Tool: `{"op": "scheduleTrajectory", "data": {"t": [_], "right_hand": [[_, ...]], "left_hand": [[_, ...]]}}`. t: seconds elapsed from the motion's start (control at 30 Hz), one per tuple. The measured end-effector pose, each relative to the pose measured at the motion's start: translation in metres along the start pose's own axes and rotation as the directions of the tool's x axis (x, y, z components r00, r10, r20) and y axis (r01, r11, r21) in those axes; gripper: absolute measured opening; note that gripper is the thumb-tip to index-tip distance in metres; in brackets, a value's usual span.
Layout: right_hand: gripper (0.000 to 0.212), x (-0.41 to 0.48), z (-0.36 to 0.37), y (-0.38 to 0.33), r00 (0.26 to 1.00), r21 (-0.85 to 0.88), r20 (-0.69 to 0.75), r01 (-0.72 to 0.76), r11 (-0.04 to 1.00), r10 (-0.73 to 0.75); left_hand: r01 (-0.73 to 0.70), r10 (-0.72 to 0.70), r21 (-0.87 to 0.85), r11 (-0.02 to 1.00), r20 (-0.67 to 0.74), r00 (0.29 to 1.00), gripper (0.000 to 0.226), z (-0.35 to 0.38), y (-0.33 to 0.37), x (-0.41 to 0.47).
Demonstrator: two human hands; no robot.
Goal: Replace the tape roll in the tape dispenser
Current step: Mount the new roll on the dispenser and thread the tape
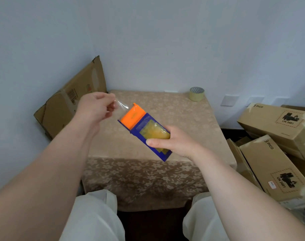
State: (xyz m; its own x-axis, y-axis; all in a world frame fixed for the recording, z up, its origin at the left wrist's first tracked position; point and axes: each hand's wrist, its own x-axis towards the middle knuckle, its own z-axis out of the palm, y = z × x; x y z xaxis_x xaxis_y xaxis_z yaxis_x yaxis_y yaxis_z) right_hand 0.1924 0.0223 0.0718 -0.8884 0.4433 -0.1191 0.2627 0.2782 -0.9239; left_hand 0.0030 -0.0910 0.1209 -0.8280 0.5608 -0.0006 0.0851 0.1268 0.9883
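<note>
A small table (165, 119) is standing against the pale wall, and a beige cloth with a floral pattern (144, 180) is covering its top and hanging down its front side. A single roll of tape (197, 94) is sitting directly on the cloth at the far right corner, lying flat with its core opening facing upward, close to the wall.
</note>
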Motion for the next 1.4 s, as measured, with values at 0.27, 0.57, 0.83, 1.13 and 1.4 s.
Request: {"op": "scheduleTrajectory", "data": {"t": [0.27, 0.57, 0.83, 1.13, 1.4], "right_hand": [[0.026, 0.006, 0.008, 0.015, 0.993, -0.002, -0.084, -0.079, 0.997, 0.078], [0.038, 0.009, 0.012, 0.019, 0.980, -0.049, -0.151, -0.139, 0.989, 0.130], [0.034, 0.016, 0.016, 0.008, 0.932, -0.146, -0.348, -0.162, 0.976, 0.103], [0.040, 0.017, 0.008, -0.003, 0.896, 0.415, -0.352, -0.109, 0.903, 0.271], [0.036, 0.015, 0.006, -0.011, 0.940, 0.951, -0.096, -0.012, 0.310, 0.328]], "left_hand": [[-0.205, 0.197, 0.388, 0.899, 0.060, 0.979, 0.013, 0.009, -0.004, -0.010], [-0.283, 0.500, 0.850, 0.444, 0.027, 0.866, 0.031, 0.016, -0.024, -0.017], [-0.333, 0.430, 0.885, 0.325, 0.175, 0.886, 0.030, 0.038, -0.031, -0.028], [-0.192, 0.165, 0.539, 0.820, 0.099, 0.981, 0.068, 0.044, -0.030, -0.024], [0.472, -0.319, -0.144, 0.869, 0.567, 0.760, 0.017, 0.037, -0.042, -0.037]]}}
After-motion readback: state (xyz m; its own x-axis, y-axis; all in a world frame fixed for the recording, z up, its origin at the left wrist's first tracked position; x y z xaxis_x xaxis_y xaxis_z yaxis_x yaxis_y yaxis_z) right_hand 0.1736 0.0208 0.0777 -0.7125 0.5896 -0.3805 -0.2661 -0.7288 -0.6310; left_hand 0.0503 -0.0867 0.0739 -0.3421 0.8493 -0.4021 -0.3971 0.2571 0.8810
